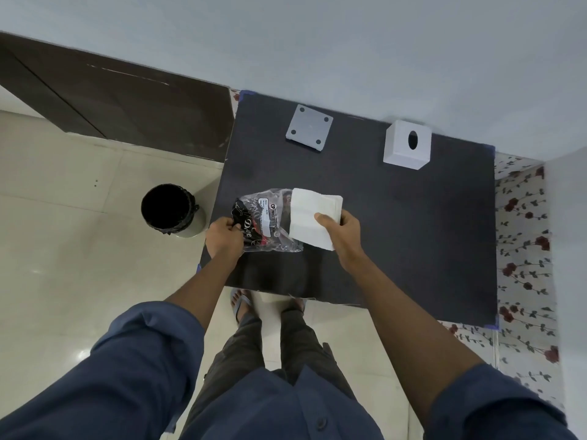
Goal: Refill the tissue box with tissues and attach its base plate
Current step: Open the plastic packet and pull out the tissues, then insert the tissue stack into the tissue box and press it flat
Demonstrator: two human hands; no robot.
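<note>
- We see a dark table top [397,217] set against a pale wall, with blue tape at its corners and a rose-patterned cover showing along its right edge
- Our right hand [340,228] grips a white stack of folded tissues [313,217], thumb on top near the stack's right edge and fingers curled beneath it
- The tissue stack sits half out of a clear plastic wrapper [265,222], its left edge at the wrapper's mouth
- Our left hand [224,235] pinches the wrapper's closed left end, fingers shut on the plastic near the table's left edge
- The wrapper bears black and red print and a white label; the small print is too fine to read
- The white tissue box [406,144] stands at the far right of the table, close to the wall, its oval slot facing up
- The grey base plate [309,128] lies flat at the far middle of the table, well apart from the box, showing four dark round spots near its corners
- A round bin [171,211] with a black liner stands on the tiled floor, just left of the table
- Blue sleeves cover both upper arms
</note>
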